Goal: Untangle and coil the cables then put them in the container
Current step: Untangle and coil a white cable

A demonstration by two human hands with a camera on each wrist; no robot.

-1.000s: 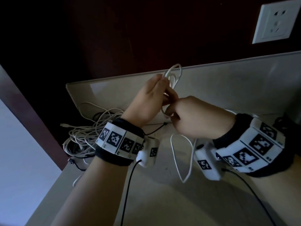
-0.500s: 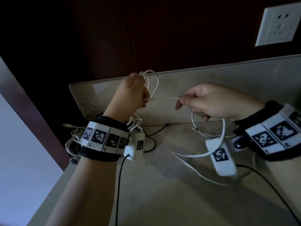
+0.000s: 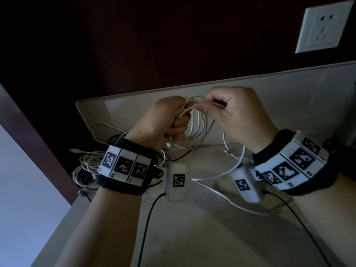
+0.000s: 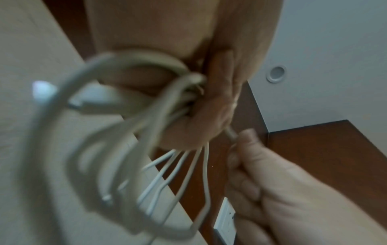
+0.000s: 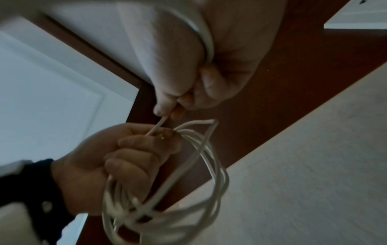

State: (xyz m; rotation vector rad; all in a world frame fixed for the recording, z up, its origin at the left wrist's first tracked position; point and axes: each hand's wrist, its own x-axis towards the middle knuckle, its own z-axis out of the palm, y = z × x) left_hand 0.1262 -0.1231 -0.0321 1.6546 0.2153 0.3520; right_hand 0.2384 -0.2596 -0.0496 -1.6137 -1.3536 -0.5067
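nearest, a loose run of the white cable (image 3: 217, 191) trails across the pale table (image 3: 192, 237) between the two wrists, its free end lying near the left wrist's camera unit. above it, the left hand (image 3: 159, 124) is fisted around a bundle of loops of that same cable, the coil (image 3: 196, 128) hanging from the fist above the table; in the left wrist view a white plug (image 4: 94, 97) sits among the loops. just to its right, the right hand (image 3: 238, 116) pinches a single strand between thumb and forefinger, touching the top of the coil at the left fist, with the strand running on through its palm. further left, a tangled pile of cables (image 3: 86, 162) lies on the table beside the left wrist. beyond, a pale raised panel (image 3: 289, 97) stands at the table's back, and a white wall socket (image 3: 325, 26) sits on the dark wall
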